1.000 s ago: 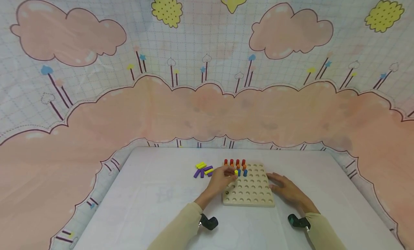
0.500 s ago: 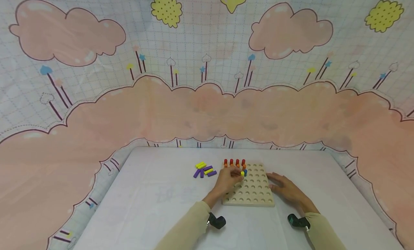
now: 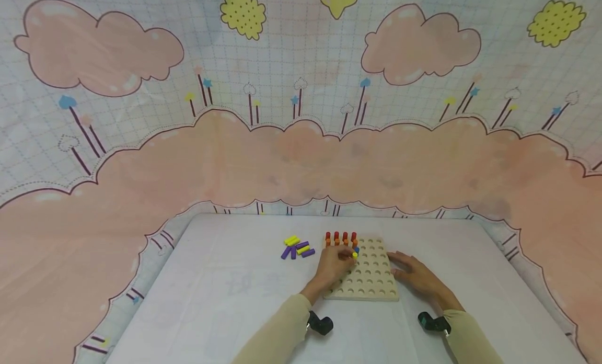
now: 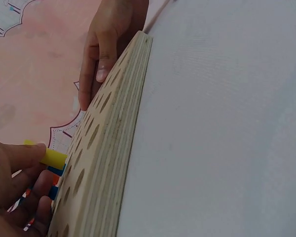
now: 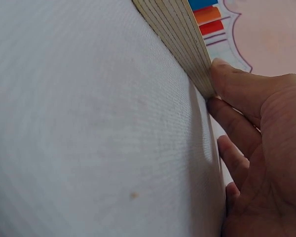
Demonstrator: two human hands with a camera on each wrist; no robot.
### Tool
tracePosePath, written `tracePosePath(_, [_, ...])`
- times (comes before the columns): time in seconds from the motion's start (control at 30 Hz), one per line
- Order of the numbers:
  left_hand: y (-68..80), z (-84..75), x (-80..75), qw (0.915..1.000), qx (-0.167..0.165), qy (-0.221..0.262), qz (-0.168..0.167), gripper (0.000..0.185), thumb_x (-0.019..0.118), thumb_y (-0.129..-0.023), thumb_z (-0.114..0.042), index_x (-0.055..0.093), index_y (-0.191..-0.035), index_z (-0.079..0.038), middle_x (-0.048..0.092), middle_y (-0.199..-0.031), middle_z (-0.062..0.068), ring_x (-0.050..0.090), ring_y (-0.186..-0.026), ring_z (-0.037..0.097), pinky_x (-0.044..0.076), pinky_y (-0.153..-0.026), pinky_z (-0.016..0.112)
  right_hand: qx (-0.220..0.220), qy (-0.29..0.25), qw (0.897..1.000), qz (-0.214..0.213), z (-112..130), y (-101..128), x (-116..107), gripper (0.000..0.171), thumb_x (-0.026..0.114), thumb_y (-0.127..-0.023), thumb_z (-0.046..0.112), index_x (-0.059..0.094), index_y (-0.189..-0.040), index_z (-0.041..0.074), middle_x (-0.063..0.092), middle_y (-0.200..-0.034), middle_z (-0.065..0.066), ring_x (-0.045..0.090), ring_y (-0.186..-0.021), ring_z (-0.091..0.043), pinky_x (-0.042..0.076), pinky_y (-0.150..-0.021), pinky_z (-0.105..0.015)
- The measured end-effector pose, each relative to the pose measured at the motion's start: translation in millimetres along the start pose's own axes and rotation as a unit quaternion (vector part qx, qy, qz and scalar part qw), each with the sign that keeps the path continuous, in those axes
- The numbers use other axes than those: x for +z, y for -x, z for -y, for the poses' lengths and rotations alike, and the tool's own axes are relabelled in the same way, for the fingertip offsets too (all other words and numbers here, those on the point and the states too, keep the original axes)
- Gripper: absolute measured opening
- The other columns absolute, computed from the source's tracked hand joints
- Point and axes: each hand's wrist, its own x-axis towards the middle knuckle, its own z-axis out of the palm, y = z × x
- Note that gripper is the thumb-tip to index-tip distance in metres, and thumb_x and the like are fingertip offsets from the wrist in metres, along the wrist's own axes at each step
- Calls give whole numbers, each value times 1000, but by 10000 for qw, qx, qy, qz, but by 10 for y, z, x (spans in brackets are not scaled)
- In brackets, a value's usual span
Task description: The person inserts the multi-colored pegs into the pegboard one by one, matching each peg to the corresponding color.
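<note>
My left hand (image 3: 331, 265) pinches a yellow peg (image 4: 55, 159) between thumb and fingers over the wooden pegboard (image 3: 372, 281). The lower end of that peg meets the board's face in the left wrist view; whether it is inside a hole I cannot tell. Just behind it a blue peg (image 3: 357, 249) stands in the board, and my hand covers others of its row. Red pegs (image 3: 336, 235) and orange pegs (image 3: 336, 242) stand upright in the rows farther back. My right hand (image 3: 417, 275) rests against the board's right edge, thumb and fingertip touching it.
Left of the board, loose purple pegs (image 3: 293, 252) and yellow pegs (image 3: 292, 240) lie in a small pile on the white table (image 3: 226, 291). A patterned cloth (image 3: 291, 160) hangs behind the table. A black device sits on each wrist.
My left hand has carried the yellow peg right and slightly toward me, to just in front of the rightmost blue peg, and lowered it. The right hand and board have stayed put.
</note>
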Motion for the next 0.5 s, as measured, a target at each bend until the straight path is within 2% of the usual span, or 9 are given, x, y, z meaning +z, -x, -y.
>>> tracePosePath(0.2, [8, 8, 4, 10000, -60, 32, 7, 19, 73, -88, -16, 75, -107, -15, 70, -94, -6, 57, -79, 5, 49, -71, 19, 94, -111, 9999, 43, 8, 12, 4, 63, 62, -93, 45, 44, -148, 22, 20, -162, -20, 7, -149, -49, 3, -113, -71])
tracePosePath(0.43, [-17, 13, 6, 9990, 335, -271, -80, 18, 74, -87, -14, 75, -104, -11, 74, -94, -1, 60, -78, 0, 50, -70, 18, 31, -132, 9999, 47, 55, 43, -10, 59, 64, -93, 40, 46, -147, 23, 20, -162, -20, 5, -148, -50, 3, -113, -72])
tracePosePath(0.5, [-19, -5, 14, 9989, 322, -314, -105, 18, 74, -86, -14, 75, -104, -12, 74, -94, -2, 60, -78, 1, 50, -70, 19, 50, -102, 9999, 47, 59, 37, -18, 59, 63, -93, 41, 46, -147, 24, 20, -162, -20, 5, -148, -50, 3, -113, -72])
